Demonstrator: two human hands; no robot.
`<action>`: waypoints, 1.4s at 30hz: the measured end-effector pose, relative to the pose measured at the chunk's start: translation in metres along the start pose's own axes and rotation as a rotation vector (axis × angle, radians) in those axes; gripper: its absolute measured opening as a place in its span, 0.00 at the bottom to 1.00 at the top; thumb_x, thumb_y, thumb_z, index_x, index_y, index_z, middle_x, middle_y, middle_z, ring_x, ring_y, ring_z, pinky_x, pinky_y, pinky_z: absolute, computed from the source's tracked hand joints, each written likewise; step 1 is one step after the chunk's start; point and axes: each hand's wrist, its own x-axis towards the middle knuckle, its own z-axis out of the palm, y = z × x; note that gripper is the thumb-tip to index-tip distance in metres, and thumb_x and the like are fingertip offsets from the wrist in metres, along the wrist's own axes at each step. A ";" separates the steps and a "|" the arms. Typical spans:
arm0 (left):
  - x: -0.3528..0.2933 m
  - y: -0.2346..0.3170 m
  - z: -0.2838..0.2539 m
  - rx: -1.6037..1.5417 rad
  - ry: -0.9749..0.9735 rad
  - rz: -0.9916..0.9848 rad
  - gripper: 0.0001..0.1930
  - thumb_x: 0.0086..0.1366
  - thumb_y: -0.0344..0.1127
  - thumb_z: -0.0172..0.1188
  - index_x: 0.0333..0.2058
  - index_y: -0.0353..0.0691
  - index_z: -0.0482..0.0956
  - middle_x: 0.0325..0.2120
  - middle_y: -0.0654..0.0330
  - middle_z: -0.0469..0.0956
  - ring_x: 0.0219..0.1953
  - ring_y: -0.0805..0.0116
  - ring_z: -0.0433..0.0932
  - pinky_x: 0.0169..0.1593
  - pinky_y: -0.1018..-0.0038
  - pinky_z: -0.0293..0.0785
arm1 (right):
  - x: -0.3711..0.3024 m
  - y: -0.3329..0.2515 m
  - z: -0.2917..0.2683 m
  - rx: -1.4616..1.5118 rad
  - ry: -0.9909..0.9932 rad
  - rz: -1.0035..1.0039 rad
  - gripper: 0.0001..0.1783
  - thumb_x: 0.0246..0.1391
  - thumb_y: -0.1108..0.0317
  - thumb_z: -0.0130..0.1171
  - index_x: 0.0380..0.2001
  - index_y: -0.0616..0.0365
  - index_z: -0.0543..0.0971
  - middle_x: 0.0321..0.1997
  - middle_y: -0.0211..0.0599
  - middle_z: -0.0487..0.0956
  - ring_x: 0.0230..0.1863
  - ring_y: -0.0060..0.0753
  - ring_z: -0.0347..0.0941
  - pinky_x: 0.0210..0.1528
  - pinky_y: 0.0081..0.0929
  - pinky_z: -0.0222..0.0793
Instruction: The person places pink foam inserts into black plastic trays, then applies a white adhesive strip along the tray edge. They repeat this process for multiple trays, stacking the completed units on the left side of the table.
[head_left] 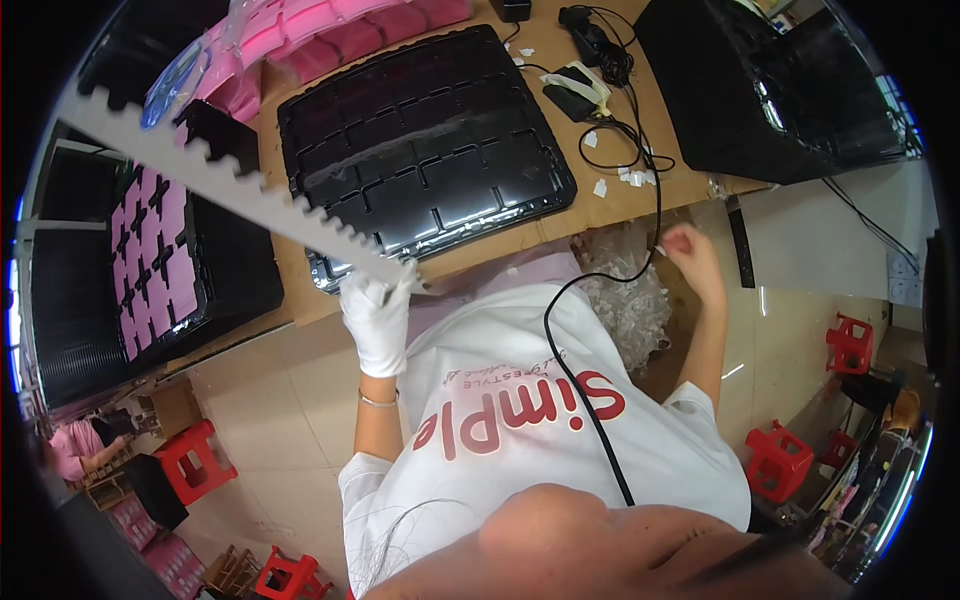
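Observation:
My left hand, in a white glove, is closed round the near end of a long pale strip with square teeth along one edge. The strip slants up to the far left, above the table and in front of a black stack. Just beyond that hand lies a shiny black plastic tray with moulded compartments. My bare right hand is at the table's front edge, above a heap of clear plastic scraps. Its fingers are curled together; what they hold, if anything, is too small to make out.
On the left stands a black tray stack with pink pieces; pink sheets lie behind. A black cable crosses the table and hangs over my front. Paper bits and a large black stack are on the right.

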 end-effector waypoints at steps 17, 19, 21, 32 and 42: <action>-0.113 -0.075 0.025 -0.173 -0.691 -0.440 0.11 0.59 0.41 0.63 0.40 0.47 0.84 0.30 0.54 0.80 0.31 0.56 0.78 0.37 0.64 0.74 | 0.251 -0.365 0.126 -0.006 0.225 -1.240 0.07 0.53 0.69 0.57 0.35 0.59 0.78 0.36 0.43 0.78 0.42 0.49 0.74 0.44 0.39 0.71; -0.086 -0.063 0.018 -0.110 -0.783 -0.493 0.11 0.59 0.41 0.63 0.40 0.49 0.84 0.31 0.55 0.80 0.34 0.56 0.78 0.39 0.65 0.74 | 0.331 -0.390 0.145 0.017 0.318 -1.270 0.10 0.50 0.66 0.60 0.35 0.59 0.79 0.38 0.43 0.79 0.43 0.47 0.75 0.45 0.40 0.71; -0.078 -0.063 0.012 -0.091 -0.822 -0.522 0.13 0.59 0.45 0.62 0.42 0.51 0.84 0.36 0.54 0.80 0.38 0.55 0.79 0.42 0.66 0.75 | 0.379 -0.404 0.162 -0.067 0.397 -1.333 0.13 0.49 0.63 0.62 0.38 0.57 0.79 0.39 0.41 0.79 0.42 0.44 0.76 0.45 0.40 0.71; -0.040 -0.059 -0.087 0.060 -1.078 -0.467 0.30 0.55 0.57 0.64 0.51 0.44 0.78 0.48 0.48 0.78 0.49 0.50 0.77 0.54 0.62 0.72 | 0.405 -0.453 0.149 -0.233 -0.253 -0.965 0.08 0.44 0.64 0.66 0.28 0.53 0.84 0.28 0.37 0.83 0.30 0.32 0.79 0.34 0.30 0.73; 0.098 -0.045 -0.070 -0.571 0.105 -0.668 0.18 0.68 0.26 0.51 0.57 0.36 0.70 0.52 0.56 0.74 0.49 0.70 0.75 0.53 0.74 0.70 | 0.339 -0.402 0.168 0.157 0.414 -1.231 0.06 0.44 0.63 0.64 0.24 0.52 0.80 0.29 0.32 0.78 0.41 0.38 0.73 0.45 0.33 0.68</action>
